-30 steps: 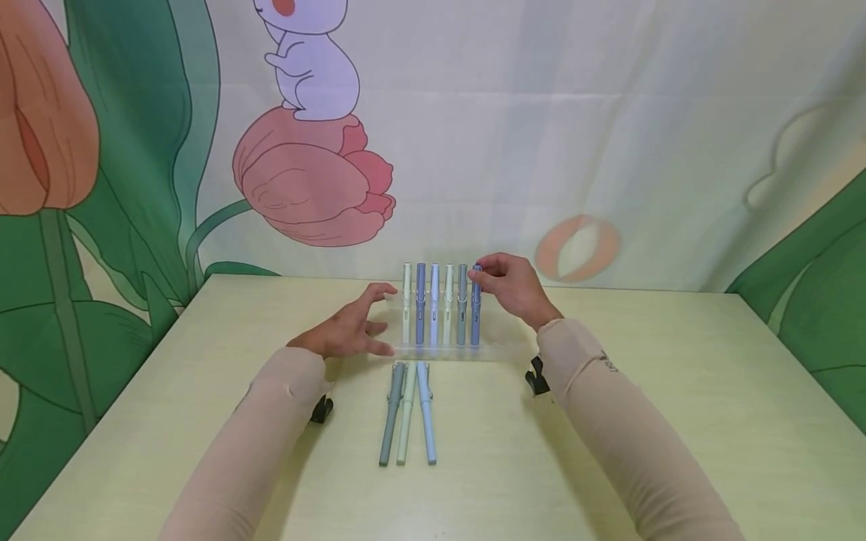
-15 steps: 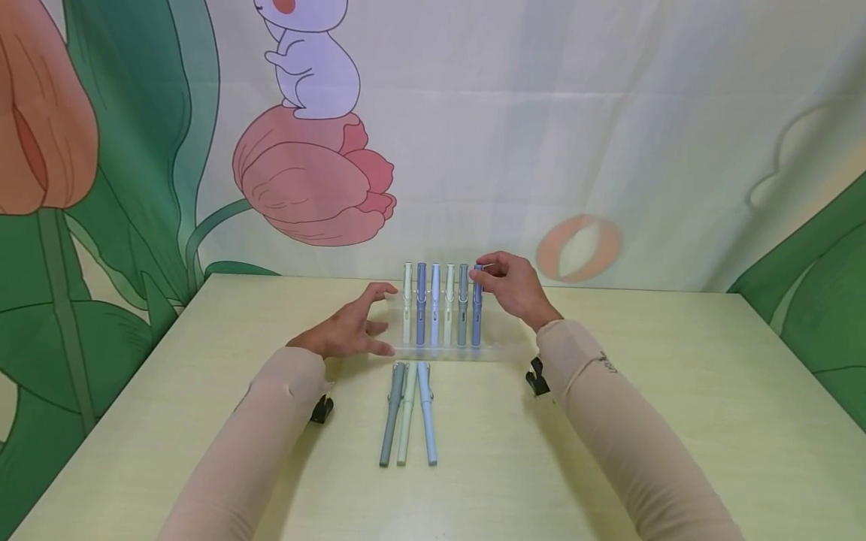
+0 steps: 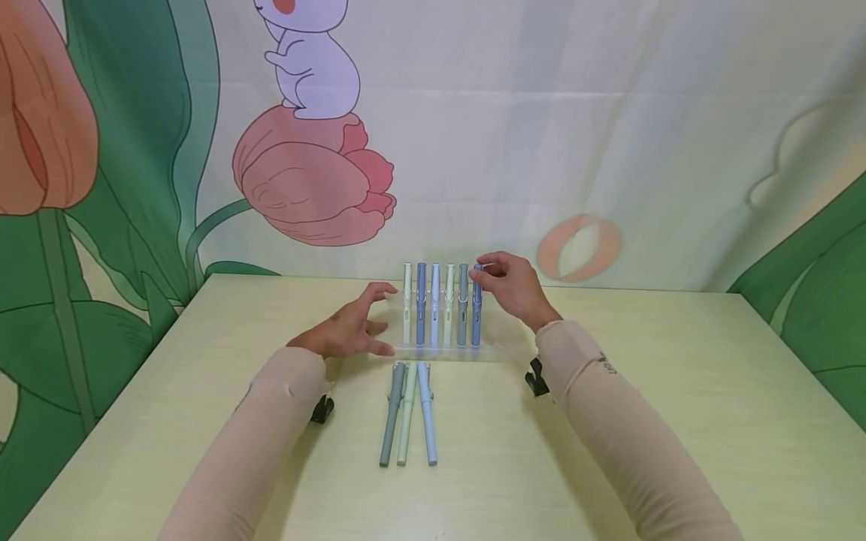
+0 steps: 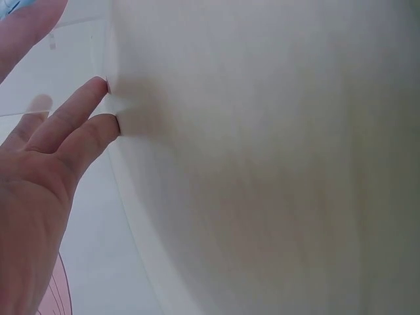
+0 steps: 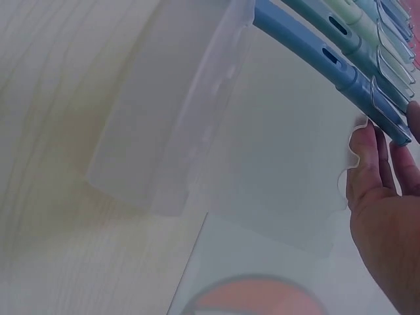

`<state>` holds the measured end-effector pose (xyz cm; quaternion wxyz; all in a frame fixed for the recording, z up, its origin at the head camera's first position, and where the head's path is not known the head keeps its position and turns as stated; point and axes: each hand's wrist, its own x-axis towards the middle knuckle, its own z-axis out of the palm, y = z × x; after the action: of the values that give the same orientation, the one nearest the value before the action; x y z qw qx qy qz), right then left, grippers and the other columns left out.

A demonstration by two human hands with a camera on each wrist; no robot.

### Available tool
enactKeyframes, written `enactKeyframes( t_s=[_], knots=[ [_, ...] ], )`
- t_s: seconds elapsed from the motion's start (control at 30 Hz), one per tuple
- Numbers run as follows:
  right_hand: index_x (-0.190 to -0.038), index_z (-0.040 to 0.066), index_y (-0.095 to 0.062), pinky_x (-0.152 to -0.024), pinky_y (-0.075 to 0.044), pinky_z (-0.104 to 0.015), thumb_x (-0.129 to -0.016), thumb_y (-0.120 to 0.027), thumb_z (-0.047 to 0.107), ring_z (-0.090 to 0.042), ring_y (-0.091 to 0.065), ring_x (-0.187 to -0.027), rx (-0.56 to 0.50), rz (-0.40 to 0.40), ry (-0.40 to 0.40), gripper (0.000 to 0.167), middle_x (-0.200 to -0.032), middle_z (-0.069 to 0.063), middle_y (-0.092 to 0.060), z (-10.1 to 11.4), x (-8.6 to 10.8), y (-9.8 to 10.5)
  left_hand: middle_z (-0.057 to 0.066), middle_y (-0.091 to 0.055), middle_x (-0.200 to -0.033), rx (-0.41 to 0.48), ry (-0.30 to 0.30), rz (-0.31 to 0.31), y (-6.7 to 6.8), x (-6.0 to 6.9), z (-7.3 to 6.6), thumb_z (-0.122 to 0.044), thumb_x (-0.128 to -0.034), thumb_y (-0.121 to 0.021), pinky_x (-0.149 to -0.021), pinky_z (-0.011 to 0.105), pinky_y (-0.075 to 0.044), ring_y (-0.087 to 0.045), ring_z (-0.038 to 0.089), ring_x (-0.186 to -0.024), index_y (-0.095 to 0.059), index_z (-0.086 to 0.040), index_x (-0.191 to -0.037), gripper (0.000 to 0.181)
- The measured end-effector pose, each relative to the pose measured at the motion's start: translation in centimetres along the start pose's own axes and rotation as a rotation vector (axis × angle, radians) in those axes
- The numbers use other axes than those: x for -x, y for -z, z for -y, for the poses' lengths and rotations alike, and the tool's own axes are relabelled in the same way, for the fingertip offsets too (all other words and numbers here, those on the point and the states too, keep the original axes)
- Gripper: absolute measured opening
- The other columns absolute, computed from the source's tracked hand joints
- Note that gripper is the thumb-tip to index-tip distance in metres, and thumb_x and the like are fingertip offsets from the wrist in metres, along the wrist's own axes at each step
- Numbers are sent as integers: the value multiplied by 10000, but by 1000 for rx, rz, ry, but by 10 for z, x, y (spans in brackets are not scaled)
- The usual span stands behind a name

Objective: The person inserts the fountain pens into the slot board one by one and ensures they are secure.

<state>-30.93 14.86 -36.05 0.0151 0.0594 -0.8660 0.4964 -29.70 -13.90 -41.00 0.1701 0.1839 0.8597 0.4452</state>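
A clear pen stand (image 3: 504, 352) on the table holds several capped pens upright in a row. My right hand (image 3: 514, 285) pinches the cap end of the rightmost blue pen (image 3: 476, 323), whose lower end sits in the stand. In the right wrist view, that pen (image 5: 302, 56) leans across the clear back panel (image 5: 282, 131), with a fingertip behind the panel's notched edge. My left hand (image 3: 345, 327) spreads its fingers at the stand's left edge. In the left wrist view, straight fingertips of this hand (image 4: 46, 170) touch the stand's clear side.
In front of the stand lie three capped pens: dark grey-green (image 3: 392, 417), pale green (image 3: 406, 417) and light blue (image 3: 427, 417). A printed curtain (image 3: 467, 150) hangs behind the table (image 3: 501, 466). Black clips (image 3: 537, 377) show below both wrists.
Both hands, the stand and the pens keep practically the same places. Only a very slight shift of the view shows.
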Motion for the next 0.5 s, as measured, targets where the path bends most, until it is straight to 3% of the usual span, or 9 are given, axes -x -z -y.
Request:
enactKeyframes(
  t_s=[0.5],
  knots=[
    [-1366,21,-565,-997,-489,-431,-992,-646,266,-298,-593,-1175,6,-20,0,454,-1290,-160,-627,-1,3,6,154,-138,-1636,4,15,-6,0,-1,-1,-11,-781,-841,-1080,542,-398,-466,407,-1347,-191,-303,-1490,1005]
  ],
)
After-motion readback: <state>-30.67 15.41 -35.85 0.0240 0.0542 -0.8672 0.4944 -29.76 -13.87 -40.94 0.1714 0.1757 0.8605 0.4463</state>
